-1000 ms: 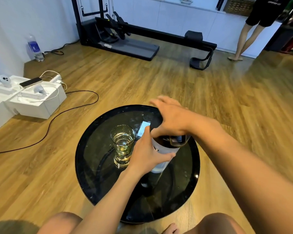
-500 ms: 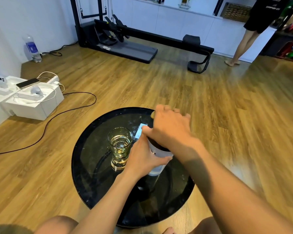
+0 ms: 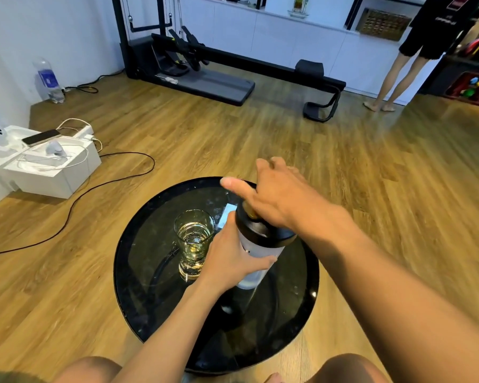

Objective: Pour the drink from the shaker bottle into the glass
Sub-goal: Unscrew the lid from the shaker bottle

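Since half a second ago the right hand has loosened over the top of the shaker bottle. Its thumb now juts straight out to the left and its fingers reach past the far edge, so it lies open with the palm on the black lid. The left hand is wrapped around the frosted body just below the lid and holds the bottle upright on the round black worktop. The glass stands just beside that hand, on its left, already holding some pale liquid.

The lid is still on, so I judge the pour has not begun. Both hands crowd the glass, and the left knuckles are nearly against it, so tipping the bottle that way could knock it over. A lid only half freed could also slip off mid-tilt and dump the drink across the slick worktop.
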A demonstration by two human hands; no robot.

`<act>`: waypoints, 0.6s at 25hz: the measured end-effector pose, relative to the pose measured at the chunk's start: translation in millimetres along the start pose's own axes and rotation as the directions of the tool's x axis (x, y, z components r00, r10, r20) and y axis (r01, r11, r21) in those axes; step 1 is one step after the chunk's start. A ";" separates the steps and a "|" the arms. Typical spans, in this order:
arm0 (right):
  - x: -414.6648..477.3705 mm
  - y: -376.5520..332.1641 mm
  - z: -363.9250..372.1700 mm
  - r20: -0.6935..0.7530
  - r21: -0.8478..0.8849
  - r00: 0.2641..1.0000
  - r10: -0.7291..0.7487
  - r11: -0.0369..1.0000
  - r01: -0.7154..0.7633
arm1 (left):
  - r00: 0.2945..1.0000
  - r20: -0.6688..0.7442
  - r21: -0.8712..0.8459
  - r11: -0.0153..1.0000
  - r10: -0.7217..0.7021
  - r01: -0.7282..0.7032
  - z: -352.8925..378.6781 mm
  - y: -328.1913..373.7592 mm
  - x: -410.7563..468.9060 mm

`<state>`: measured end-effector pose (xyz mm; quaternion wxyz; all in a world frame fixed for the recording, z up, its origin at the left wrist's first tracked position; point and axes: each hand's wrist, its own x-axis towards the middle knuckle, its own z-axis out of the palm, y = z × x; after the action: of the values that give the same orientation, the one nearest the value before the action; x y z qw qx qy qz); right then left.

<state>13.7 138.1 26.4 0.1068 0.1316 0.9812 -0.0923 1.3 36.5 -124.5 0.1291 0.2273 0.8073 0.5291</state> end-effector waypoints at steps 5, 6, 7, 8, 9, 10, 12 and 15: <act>-3.3 -1.1 -15.7 0.085 -0.045 0.989 -0.124 0.991 0.128 | 1.000 -0.009 0.016 1.000 -0.008 0.008 -3.3 1.1 -1.6; -4.8 1.3 -21.0 0.070 -0.049 0.995 -0.064 0.996 0.068 | 1.000 -0.008 0.015 1.000 -0.011 0.011 -4.1 0.9 -2.0; -5.3 2.8 -23.8 0.028 -0.079 0.999 0.029 0.997 -0.026 | 1.000 -0.010 0.010 1.000 -0.012 0.012 -4.6 1.1 -2.0; -6.4 5.0 -24.6 0.012 -0.133 0.996 0.088 0.987 -0.086 | 1.000 -0.006 0.009 1.000 -0.011 0.011 -4.3 1.3 -2.1; -5.1 5.4 -24.6 0.012 -0.169 0.996 0.087 0.982 -0.084 | 1.000 -0.006 0.009 1.000 -0.009 0.009 -4.3 2.5 -2.6; -2.9 6.0 -25.4 0.034 -0.158 0.998 0.051 0.986 -0.045 | 1.000 -0.008 0.014 1.000 -0.004 0.004 -4.7 3.1 -3.1; -5.3 2.2 -31.6 0.107 -0.112 0.993 -0.051 0.992 0.063 | 1.000 -0.015 0.021 1.000 -0.003 0.004 -4.7 2.6 -3.4; -8.2 1.0 -36.3 0.146 -0.199 0.986 -0.079 0.974 0.107 | 1.000 -0.009 0.029 1.000 -0.010 0.010 -3.7 2.3 -3.1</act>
<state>15.0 144.7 63.0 0.1825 0.0669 0.9809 -0.0040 2.9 32.8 -121.0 0.1250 0.2228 0.8166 0.5177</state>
